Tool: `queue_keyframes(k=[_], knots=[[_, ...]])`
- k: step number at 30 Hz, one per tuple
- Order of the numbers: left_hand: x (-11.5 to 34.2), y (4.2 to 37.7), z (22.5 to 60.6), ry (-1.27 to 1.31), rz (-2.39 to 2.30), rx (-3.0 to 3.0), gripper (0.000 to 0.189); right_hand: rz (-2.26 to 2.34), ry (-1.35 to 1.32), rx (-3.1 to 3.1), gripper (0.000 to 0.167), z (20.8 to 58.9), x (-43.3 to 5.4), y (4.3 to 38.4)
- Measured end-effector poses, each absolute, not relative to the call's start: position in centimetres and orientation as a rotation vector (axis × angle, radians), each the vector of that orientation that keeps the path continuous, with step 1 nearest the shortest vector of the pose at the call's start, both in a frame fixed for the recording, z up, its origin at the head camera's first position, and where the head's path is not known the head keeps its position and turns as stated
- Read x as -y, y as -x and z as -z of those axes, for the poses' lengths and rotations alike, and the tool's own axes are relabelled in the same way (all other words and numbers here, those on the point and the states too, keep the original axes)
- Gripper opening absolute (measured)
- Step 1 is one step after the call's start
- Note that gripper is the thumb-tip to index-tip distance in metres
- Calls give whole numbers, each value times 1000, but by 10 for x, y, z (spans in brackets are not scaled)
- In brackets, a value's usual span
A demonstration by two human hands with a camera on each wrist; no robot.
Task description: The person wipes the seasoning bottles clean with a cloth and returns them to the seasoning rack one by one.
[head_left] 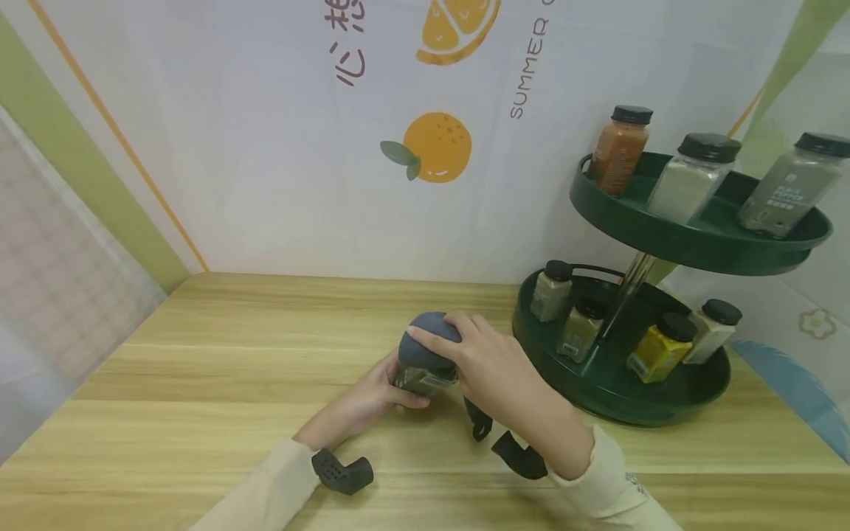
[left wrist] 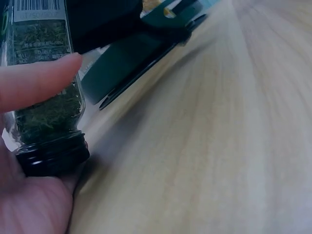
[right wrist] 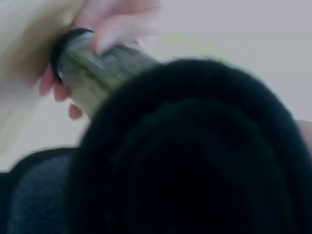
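Observation:
My left hand [head_left: 368,402] grips a clear spice jar [head_left: 425,380] of dried green herbs. In the left wrist view its black cap [left wrist: 53,155] sits near the palm, and the thumb lies across the glass. My right hand [head_left: 488,361] holds a rounded, dark blue-grey thing [head_left: 425,343] against the end of the jar opposite the cap. A black handle with a loop at its tip [head_left: 479,422] shows below this hand. Most of that handle and the covered jar end are hidden. A large dark round shape [right wrist: 195,156], too dark to make out, fills the right wrist view.
A dark green two-tier rack [head_left: 617,402] stands at the right. Its upper tray [head_left: 697,247] bears an orange-red jar [head_left: 619,151], a pale jar [head_left: 692,181] and a grey jar [head_left: 790,188]. Several small jars, one yellow [head_left: 660,346], stand below. A printed cloth [head_left: 299,184] hangs behind the wooden table [head_left: 232,354].

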State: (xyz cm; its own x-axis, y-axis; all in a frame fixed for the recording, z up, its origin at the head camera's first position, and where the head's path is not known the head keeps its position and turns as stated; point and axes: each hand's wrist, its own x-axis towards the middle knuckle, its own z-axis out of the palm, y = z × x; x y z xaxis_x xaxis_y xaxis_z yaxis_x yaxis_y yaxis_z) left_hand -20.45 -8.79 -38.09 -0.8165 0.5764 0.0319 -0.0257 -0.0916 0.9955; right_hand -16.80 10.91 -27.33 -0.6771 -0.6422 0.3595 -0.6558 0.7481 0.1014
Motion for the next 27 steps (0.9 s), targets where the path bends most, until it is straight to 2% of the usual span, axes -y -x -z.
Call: queue_keyframes(k=[6,13,22,27], knots=[[89,204,380,-583,-1983,-1730,77,-59,-998,2597,65,267,-118,170],[91,206,380,-488,-2110,-1605,55,-118,-974,2604,65,267,-128,176],[91,207,378,-432,-2133,-1617,56,-61,-733,2710,61,258,-143,180],[90,206,379,-431,-2113,-1667,60,-217,-788,2539,64,264,-130,179]])
